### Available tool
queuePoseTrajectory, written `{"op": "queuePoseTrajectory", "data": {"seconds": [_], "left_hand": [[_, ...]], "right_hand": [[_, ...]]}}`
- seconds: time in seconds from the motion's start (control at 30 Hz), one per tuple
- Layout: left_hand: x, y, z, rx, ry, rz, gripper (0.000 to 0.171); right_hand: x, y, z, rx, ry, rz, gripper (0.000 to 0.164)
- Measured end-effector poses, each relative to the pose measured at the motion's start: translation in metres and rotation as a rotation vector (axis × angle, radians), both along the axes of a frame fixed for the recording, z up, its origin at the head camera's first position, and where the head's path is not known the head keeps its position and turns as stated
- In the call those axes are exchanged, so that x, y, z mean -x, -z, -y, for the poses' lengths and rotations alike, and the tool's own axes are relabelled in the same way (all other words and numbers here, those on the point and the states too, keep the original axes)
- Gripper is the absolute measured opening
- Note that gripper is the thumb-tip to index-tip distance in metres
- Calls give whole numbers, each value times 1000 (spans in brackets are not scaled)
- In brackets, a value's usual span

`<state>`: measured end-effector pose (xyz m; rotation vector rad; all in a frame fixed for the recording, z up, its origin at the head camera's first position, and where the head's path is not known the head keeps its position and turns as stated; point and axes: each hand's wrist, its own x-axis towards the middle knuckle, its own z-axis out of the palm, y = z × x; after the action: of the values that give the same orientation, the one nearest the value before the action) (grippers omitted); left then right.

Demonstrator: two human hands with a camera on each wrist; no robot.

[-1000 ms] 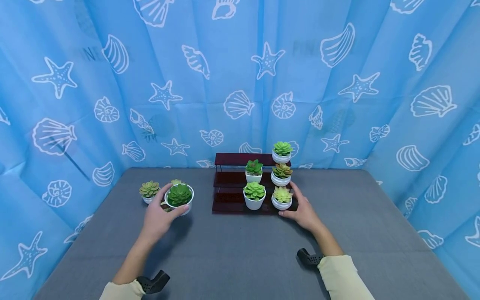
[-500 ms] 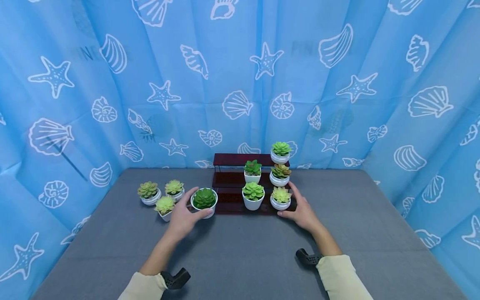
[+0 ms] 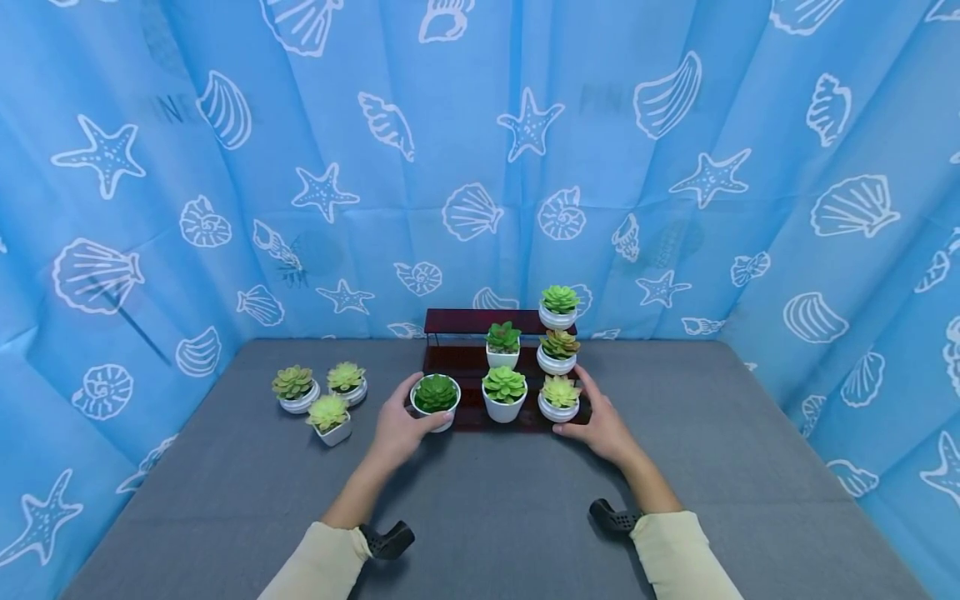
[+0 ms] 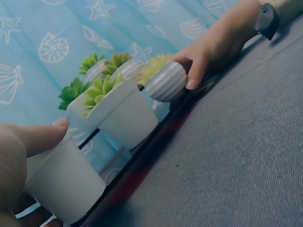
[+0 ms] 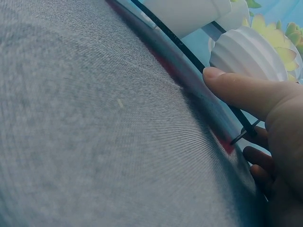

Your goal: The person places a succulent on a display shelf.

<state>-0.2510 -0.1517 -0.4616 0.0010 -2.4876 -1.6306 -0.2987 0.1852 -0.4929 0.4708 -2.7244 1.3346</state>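
My left hand (image 3: 400, 427) grips a white pot with a dark green succulent (image 3: 436, 392), thumb in front, at the left end of the bottom tier of a dark red three-tier display rack (image 3: 468, 321). In the left wrist view the pot (image 4: 66, 182) stands upright at the tier's edge. My right hand (image 3: 603, 423) holds the rack's right end beside a ribbed white pot with a yellow-green succulent (image 3: 559, 398). In the right wrist view its thumb (image 5: 236, 85) lies along the shelf edge, with other fingers below by a wire leg (image 5: 244, 133).
A bright green potted succulent (image 3: 504, 393) stands mid bottom tier; a square-potted one (image 3: 502, 343) is behind it. Two more stand on the right, on the middle tier (image 3: 557, 352) and top tier (image 3: 558, 307). Three potted succulents (image 3: 328, 419) sit on the grey cloth at left.
My left hand has carried the dark green succulent rightward from beside the group at left to the rack's bottom tier. My right hand has stayed at the rack's right end.
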Motion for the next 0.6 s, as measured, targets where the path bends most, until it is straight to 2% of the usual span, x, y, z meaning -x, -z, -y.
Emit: {"op": "queuePoseTrajectory", "data": {"seconds": [0.3, 0.6], "left_hand": [[5, 0, -12, -20, -11, 10, 84], [8, 1, -15, -54, -45, -1, 82]], "right_hand": [[0, 0, -1, 2, 0, 4, 106], [-1, -1, 0, 15, -11, 2, 106]]}}
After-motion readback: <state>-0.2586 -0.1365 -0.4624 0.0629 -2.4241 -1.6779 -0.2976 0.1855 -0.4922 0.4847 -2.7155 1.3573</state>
